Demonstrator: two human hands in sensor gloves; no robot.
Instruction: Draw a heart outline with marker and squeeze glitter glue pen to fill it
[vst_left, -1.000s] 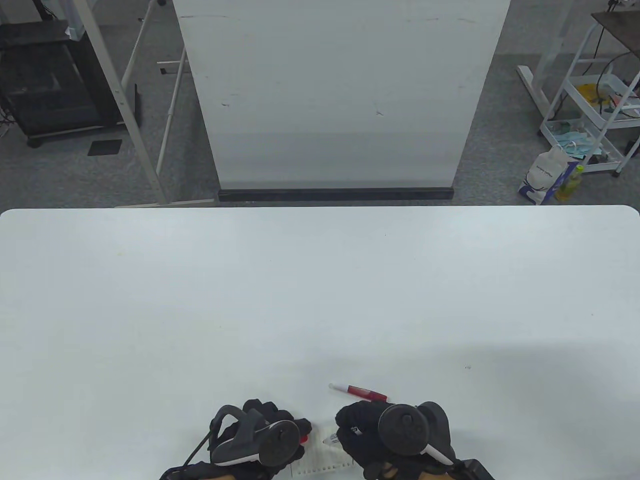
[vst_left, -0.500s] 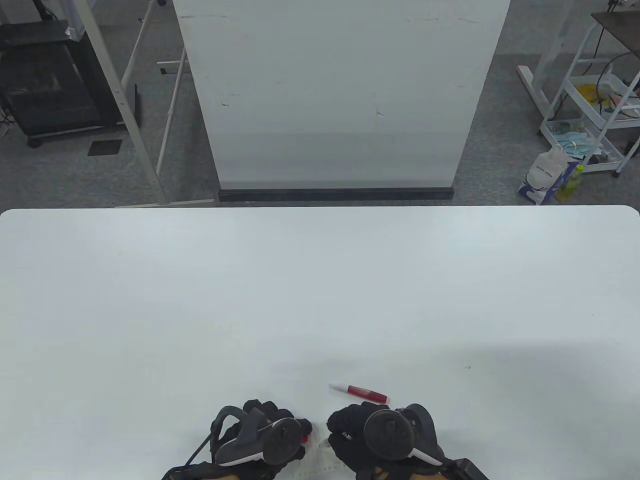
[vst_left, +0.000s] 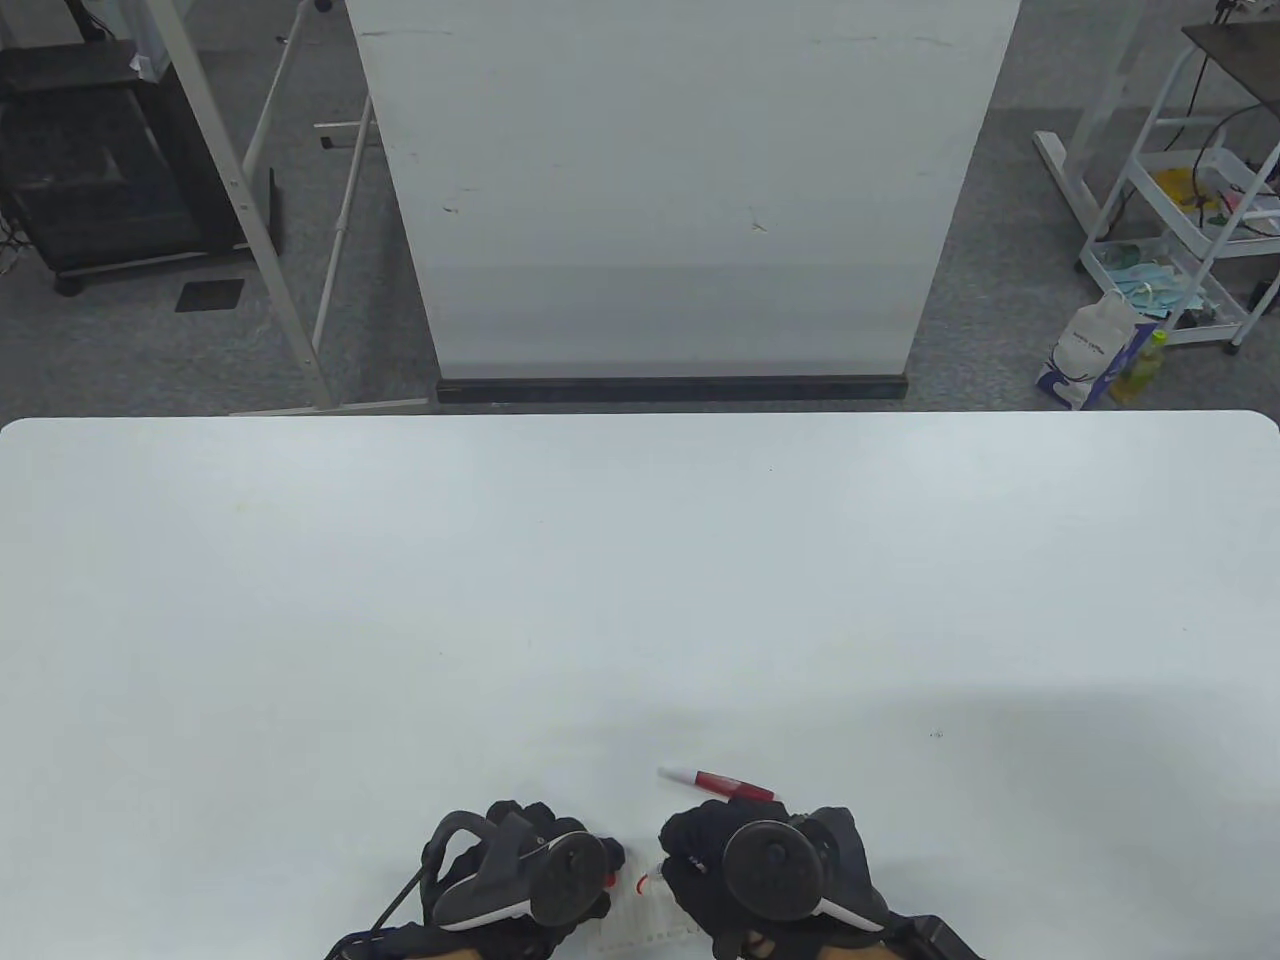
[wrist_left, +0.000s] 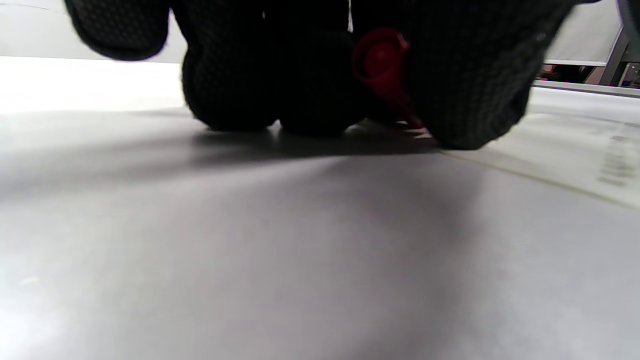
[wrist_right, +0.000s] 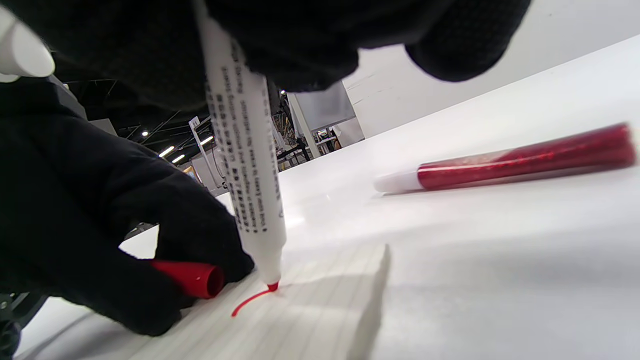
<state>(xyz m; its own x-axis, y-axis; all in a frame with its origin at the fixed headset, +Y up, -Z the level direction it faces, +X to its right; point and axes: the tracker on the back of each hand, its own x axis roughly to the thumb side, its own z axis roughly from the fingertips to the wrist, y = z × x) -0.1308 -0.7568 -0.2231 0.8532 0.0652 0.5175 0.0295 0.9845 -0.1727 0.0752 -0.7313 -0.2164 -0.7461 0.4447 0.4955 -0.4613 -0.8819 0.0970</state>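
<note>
Right hand (vst_left: 765, 870), black-gloved, grip closed round a white-barrelled red marker (wrist_right: 245, 155) held near upright, its red tip on the lined white paper sheet (wrist_right: 320, 310) at the end of a short red curved stroke (wrist_right: 247, 302). Left hand (vst_left: 530, 875), black-gloved, at 9 o'clock of the right, fingers curled round the red marker cap (wrist_right: 192, 277) and resting on the paper's edge. Red glitter glue pen (vst_left: 718, 784) with white tip, lying flat on the white worktop (vst_left: 640, 600) at 12 o'clock of the right hand, just beyond it.
</note>
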